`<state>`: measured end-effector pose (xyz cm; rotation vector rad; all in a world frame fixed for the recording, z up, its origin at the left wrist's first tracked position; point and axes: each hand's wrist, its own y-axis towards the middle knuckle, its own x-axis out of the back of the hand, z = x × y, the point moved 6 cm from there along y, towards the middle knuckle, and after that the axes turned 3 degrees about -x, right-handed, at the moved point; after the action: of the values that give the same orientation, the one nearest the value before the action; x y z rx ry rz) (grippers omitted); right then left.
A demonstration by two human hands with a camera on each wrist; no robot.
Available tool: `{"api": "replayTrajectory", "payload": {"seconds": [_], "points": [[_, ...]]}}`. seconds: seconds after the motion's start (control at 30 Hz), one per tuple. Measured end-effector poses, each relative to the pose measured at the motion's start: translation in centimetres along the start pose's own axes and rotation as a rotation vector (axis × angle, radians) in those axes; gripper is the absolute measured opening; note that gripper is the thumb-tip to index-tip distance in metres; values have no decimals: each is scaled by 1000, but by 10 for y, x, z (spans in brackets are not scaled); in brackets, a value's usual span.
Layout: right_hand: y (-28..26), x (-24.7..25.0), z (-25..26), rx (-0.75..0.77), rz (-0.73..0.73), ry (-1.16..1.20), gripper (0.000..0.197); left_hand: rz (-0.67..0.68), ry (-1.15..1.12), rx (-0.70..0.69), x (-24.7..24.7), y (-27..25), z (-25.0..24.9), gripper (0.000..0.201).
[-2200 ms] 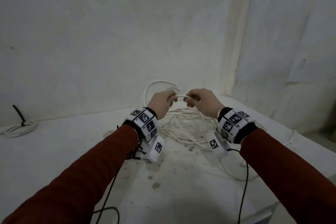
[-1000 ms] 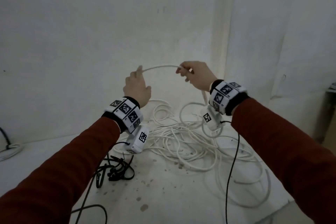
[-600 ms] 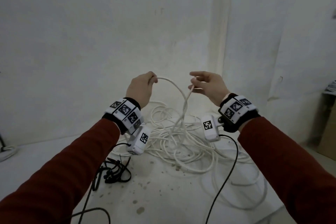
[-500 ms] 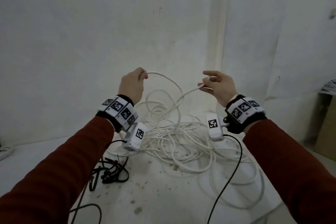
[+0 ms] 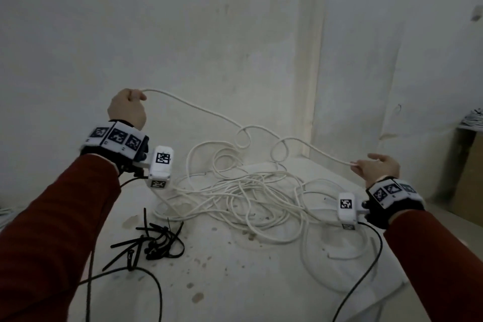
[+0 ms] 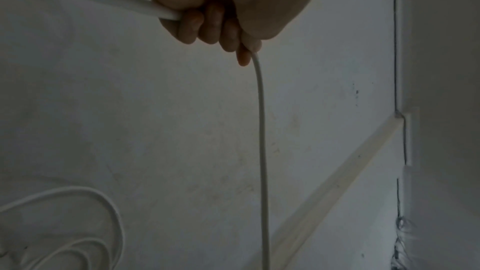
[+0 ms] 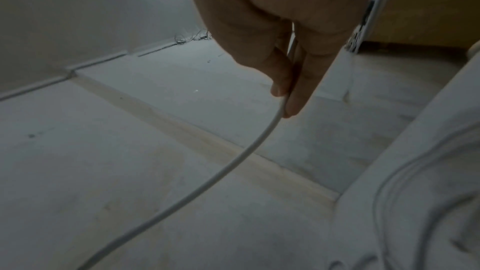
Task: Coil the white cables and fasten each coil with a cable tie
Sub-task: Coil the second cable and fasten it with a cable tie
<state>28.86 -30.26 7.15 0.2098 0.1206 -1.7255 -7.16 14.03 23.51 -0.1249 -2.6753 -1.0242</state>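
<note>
White cable point(image 5: 209, 112), smooth and seemingly round, spans both hands' grip.

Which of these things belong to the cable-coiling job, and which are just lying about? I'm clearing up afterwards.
For the job:
- white cable stretched between the left hand and right hand
- tangled pile of white cable on the table
- black cable ties beside the pile

Lying about:
- cardboard box at the right edge
- thin black wires running from the wrist cameras

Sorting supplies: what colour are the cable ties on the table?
Black; the cable ties show best in the head view.
</note>
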Motion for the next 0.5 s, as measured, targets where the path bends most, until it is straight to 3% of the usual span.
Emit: {"api": "replayTrajectory", "payload": {"seconds": [0.1, 0.23, 0.3, 0.37, 0.43, 0.5], "points": [[15, 18, -29, -52, -97, -266, 26, -14, -64, 32, 3, 2, -3, 35], [10, -5, -45, -48, 34, -459, 21, 56, -525, 122, -12, -6, -33, 28], [-12, -30, -38, -1, 177, -528, 19, 202, -668, 102, -25, -22, -65, 29], [-38, -60, -25, 105, 342, -673, 25, 363, -642, 6, -37, -39, -95, 28], [-73, -88, -8, 231, 554, -820, 51, 487, -591, -69, -49, -54, -111, 27], [-113, -111, 7, 287, 819, -775, 82, 557, -549, -98, -61, -66, -116, 26]]}}
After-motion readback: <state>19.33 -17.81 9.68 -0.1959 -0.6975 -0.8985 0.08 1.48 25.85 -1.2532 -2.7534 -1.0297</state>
